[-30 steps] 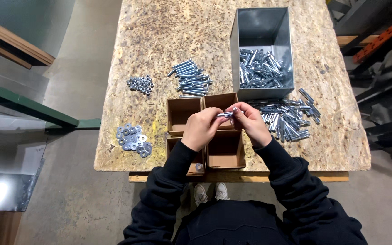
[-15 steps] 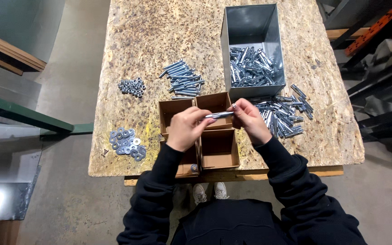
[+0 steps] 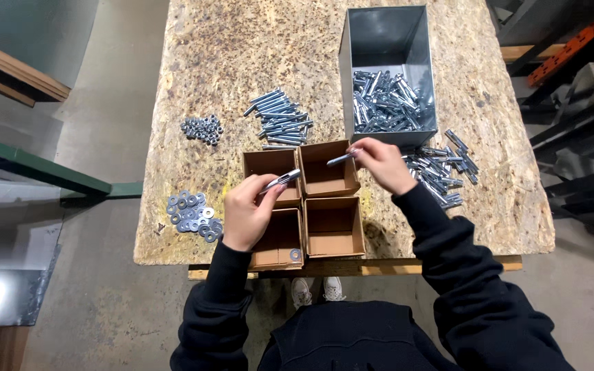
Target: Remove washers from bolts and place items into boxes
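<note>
Four cardboard boxes (image 3: 333, 227); left hand (image 3: 247, 211) pinches one sleeve (image 3: 281, 181); right hand (image 3: 383, 163) pinches one bolt (image 3: 342, 159).

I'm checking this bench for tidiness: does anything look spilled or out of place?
Nothing looks damaged or spilled. One oddity: a single washer lies alone in the near-left cardboard box, apart from the washer pile near the table's left edge. Loose bolts also lie scattered on the table beside the metal bin, not inside it.
</note>
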